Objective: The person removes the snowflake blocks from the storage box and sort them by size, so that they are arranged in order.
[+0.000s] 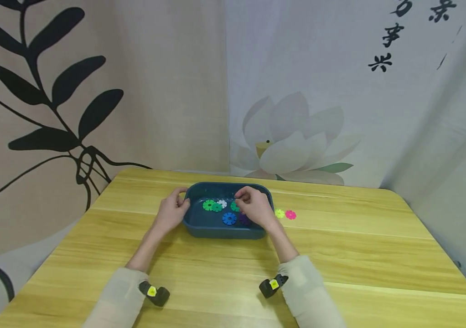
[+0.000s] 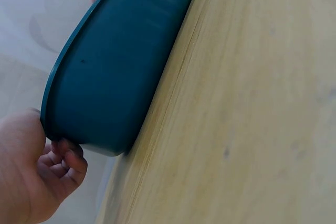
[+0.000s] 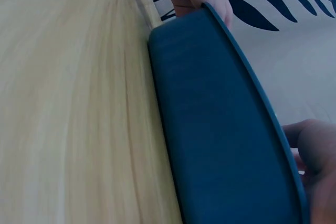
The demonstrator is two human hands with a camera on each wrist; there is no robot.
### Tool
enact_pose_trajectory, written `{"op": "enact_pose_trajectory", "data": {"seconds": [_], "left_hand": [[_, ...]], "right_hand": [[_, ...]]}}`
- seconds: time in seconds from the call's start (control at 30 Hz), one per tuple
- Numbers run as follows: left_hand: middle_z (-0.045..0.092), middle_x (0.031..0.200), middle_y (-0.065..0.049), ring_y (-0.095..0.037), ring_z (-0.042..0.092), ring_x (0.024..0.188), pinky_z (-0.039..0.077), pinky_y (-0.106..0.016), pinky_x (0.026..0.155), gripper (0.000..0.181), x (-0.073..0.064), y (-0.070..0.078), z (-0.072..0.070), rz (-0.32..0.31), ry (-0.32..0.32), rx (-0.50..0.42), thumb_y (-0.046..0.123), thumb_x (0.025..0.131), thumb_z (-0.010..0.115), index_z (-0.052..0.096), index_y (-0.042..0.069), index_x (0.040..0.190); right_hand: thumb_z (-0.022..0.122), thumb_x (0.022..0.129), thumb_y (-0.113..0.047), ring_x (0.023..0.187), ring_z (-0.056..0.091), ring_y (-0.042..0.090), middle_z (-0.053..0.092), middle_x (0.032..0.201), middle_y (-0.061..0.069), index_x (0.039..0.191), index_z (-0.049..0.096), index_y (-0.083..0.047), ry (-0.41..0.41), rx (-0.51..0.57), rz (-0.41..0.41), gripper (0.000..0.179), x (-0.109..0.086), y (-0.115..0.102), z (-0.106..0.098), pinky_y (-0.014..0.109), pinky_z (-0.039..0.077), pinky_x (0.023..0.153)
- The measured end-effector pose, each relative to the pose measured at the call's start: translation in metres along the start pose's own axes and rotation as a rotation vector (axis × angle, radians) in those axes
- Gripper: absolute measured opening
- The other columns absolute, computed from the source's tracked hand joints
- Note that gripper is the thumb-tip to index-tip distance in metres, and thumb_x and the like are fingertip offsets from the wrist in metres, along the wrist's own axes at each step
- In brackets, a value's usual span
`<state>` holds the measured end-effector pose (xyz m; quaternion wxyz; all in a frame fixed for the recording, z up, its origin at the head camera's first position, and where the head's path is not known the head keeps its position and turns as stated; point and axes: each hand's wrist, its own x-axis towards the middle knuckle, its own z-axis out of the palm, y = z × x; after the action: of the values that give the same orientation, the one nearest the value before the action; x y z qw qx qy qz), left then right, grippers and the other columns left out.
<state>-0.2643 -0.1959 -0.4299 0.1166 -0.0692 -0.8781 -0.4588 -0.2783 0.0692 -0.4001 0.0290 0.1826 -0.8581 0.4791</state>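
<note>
A dark blue plastic basin [image 1: 225, 233] rests on the wooden table, holding several flower-shaped plastic discs. Green discs [image 1: 209, 205] and a white one [image 1: 222, 204] are toward its left and middle; a blue disc [image 1: 229, 218] is nearer the front. A purple disc [image 1: 244, 220] is partly covered by my right hand. My left hand [image 1: 172, 210] grips the basin's left end, thumb at the rim and fingers curled below it in the left wrist view. My right hand [image 1: 255, 207] is over the basin's right side, fingers bent beside a green disc [image 1: 235, 207]; whether they pinch anything is hidden.
Just right of the basin, a yellow disc [image 1: 280, 213] and a pink disc [image 1: 291, 214] lie on the wooden table [image 1: 360, 255]. Behind the table hangs a printed curtain [image 1: 175, 91]. Both forearms carry small black cameras [image 1: 155, 293].
</note>
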Motion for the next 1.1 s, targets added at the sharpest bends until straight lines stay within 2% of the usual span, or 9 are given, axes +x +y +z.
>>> {"op": "enact_pose_trajectory", "data": {"seconds": [0.33,0.5,0.73,0.97,1.1], "left_hand": [[0.048,0.069,-0.004,-0.016,0.044,0.058,0.038,-0.028,0.056,0.039,-0.001,-0.001,0.000,-0.003,0.004,0.004,0.005,0.099,0.056,0.053,-0.006,0.137],[0.048,0.069,-0.004,-0.015,0.044,0.056,0.037,-0.028,0.054,0.039,0.000,0.000,0.000,-0.002,0.001,0.002,0.005,0.100,0.055,0.052,-0.006,0.137],[0.048,0.070,-0.005,-0.017,0.044,0.057,0.038,-0.029,0.055,0.039,-0.001,-0.001,0.003,-0.006,-0.006,0.001,0.004,0.100,0.055,0.052,-0.006,0.138],[0.051,0.071,-0.005,-0.018,0.046,0.058,0.039,-0.028,0.053,0.041,0.000,-0.002,0.003,-0.014,-0.011,-0.008,0.006,0.100,0.055,0.050,-0.006,0.139],[0.051,0.071,-0.005,-0.018,0.046,0.058,0.039,-0.028,0.053,0.041,0.000,-0.001,0.002,-0.006,-0.011,-0.005,0.007,0.100,0.055,0.051,-0.006,0.139]], "right_hand": [[0.067,0.095,-0.010,0.078,0.067,0.018,0.071,0.095,0.007,0.105,0.069,-0.004,-0.034,-0.058,-0.028,0.011,0.014,-0.005,0.025,0.035,0.054,0.076],[0.068,0.095,-0.009,0.080,0.067,0.019,0.072,0.096,0.008,0.107,0.069,-0.003,-0.056,-0.045,-0.002,0.014,0.024,-0.003,0.035,0.035,0.054,0.080],[0.067,0.095,-0.007,0.075,0.067,0.026,0.069,0.094,0.011,0.111,0.067,0.001,-0.098,0.008,0.034,0.019,0.031,-0.004,0.043,0.029,0.054,0.069],[0.069,0.094,-0.008,0.090,0.063,0.026,0.067,0.096,0.011,0.112,0.067,0.000,-0.113,-0.093,0.071,0.020,0.032,-0.005,0.048,0.037,0.052,0.081],[0.069,0.094,-0.009,0.093,0.065,0.027,0.069,0.100,0.013,0.118,0.067,0.001,-0.143,-0.146,0.079,0.025,0.034,-0.002,0.051,0.040,0.053,0.084]]}}
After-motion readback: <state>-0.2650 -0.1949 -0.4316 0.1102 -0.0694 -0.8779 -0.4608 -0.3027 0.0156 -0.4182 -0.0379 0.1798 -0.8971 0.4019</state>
